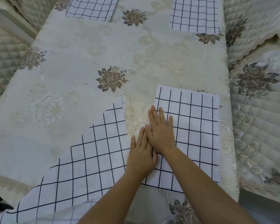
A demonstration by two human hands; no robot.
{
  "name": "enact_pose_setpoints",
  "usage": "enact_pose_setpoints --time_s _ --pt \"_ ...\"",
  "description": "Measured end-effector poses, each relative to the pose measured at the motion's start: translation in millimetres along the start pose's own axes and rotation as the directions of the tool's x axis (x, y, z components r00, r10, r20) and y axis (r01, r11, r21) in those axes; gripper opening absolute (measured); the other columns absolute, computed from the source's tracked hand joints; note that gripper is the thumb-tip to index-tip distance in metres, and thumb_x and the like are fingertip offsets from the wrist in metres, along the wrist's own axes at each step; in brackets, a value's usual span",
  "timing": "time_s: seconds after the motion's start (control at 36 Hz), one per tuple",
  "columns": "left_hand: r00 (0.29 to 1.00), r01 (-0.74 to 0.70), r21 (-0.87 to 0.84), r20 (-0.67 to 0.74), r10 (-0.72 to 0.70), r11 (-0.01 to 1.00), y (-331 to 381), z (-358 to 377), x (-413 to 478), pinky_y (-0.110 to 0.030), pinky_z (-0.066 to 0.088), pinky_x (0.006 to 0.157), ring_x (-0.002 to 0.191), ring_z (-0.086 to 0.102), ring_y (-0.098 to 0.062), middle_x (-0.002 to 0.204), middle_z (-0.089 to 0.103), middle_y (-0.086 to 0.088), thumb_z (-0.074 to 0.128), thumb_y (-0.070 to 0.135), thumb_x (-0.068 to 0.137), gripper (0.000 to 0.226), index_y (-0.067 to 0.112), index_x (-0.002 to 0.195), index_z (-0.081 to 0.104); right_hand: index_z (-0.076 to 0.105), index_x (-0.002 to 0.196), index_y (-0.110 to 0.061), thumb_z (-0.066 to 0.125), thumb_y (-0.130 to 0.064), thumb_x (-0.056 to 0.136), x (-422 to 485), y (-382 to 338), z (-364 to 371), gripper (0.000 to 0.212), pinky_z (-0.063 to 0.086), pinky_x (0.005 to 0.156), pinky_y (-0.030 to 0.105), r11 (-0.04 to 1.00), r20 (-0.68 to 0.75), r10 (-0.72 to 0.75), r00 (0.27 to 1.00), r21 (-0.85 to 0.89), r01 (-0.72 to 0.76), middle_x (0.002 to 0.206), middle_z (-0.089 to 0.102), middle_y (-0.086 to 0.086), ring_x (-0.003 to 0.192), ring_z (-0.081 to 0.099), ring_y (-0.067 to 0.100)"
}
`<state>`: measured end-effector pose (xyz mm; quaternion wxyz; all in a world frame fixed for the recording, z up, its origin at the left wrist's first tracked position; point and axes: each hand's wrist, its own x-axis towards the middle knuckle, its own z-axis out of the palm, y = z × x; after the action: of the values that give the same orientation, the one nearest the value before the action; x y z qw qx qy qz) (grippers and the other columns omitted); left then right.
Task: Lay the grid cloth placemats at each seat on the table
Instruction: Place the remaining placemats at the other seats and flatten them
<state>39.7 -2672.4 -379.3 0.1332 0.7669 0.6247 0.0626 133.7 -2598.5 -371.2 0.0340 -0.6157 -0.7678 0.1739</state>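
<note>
Both grips lie flat and open, holding nothing: left hand [141, 156] and right hand [161, 131] press the near placemat [196, 135]; this cloth looks thin, light, limp; better pinch its corners beyond the fingers.

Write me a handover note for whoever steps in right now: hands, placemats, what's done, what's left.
Hands: left hand and right hand both lie flat, fingers open, on the left edge of the near-right placemat, gripping nothing.
Placemats: near-right one lies square at its seat. Far-left placemat and far-right placemat lie flat at the far seats. Near-left placemat sits skewed, one corner hanging off the near edge of the table.
Done: three seats look set.
Left: probably finish smoothing near-right, then straighten near-left at its seat.
</note>
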Motion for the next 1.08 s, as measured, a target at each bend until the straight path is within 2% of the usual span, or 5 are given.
enact_pose_setpoints --time_s 0.36,0.58,0.75,0.86,1.08 --pt "1.000 0.026 0.007 -0.014 -0.026 1.000 1.3 -3.2 0.8 -0.051 0.028 0.109 0.138 0.026 -0.023 0.146 0.040 -0.013 0.039 0.030 0.080 0.064 0.003 0.138 0.043 0.007 0.150 -0.016 0.000 -0.047 0.086 47.9 11.1 -9.1 0.071 0.006 0.115 0.053 0.995 0.008 0.019 1.000 -0.099 -0.018 0.159 0.004 -0.001 0.147 0.001 0.026" --pt "0.999 0.027 0.034 0.018 -0.027 0.999 1.6 -2.8 1.8 -0.054 0.028 0.106 0.138 0.025 -0.024 0.146 0.039 -0.013 0.040 0.030 0.079 0.064 0.003 0.137 0.044 0.041 0.141 -0.016 0.027 -0.041 0.092 71.0 16.8 -12.4 0.056 0.033 0.098 0.066 0.988 -0.062 0.046 0.997 -0.144 -0.055 0.148 0.040 0.005 0.135 0.038 0.034" --pt "1.000 0.027 0.038 0.009 -0.027 0.999 1.9 -3.4 2.1 -0.054 0.030 0.105 0.138 0.026 -0.024 0.145 0.041 -0.013 0.040 0.030 0.078 0.064 0.004 0.136 0.045 0.034 0.144 -0.013 0.022 -0.045 0.094 75.6 19.7 -16.2 0.060 0.033 0.099 0.064 0.992 -0.100 0.070 0.993 -0.101 -0.080 0.149 0.037 0.006 0.136 0.038 0.032" --pt "1.000 0.023 0.029 0.008 -0.023 0.999 1.1 -3.0 1.9 -0.053 0.030 0.106 0.138 0.026 -0.024 0.146 0.040 -0.012 0.040 0.031 0.078 0.065 0.005 0.137 0.040 0.016 0.149 -0.014 0.007 -0.052 0.092 74.2 26.6 -20.4 0.069 0.019 0.111 0.057 0.994 -0.087 0.108 0.990 -0.025 -0.111 0.156 0.019 0.003 0.144 0.019 0.028" --pt "1.000 0.019 0.000 0.001 -0.019 1.000 1.5 -3.5 1.0 -0.045 0.018 0.110 0.139 0.023 -0.024 0.147 0.038 -0.014 0.039 0.030 0.079 0.066 0.004 0.139 0.032 0.026 0.146 -0.010 0.011 -0.047 0.092 53.8 75.3 -28.3 0.067 0.022 0.109 0.059 0.974 -0.125 0.211 0.969 -0.054 -0.219 0.155 0.023 0.007 0.142 0.022 0.033"
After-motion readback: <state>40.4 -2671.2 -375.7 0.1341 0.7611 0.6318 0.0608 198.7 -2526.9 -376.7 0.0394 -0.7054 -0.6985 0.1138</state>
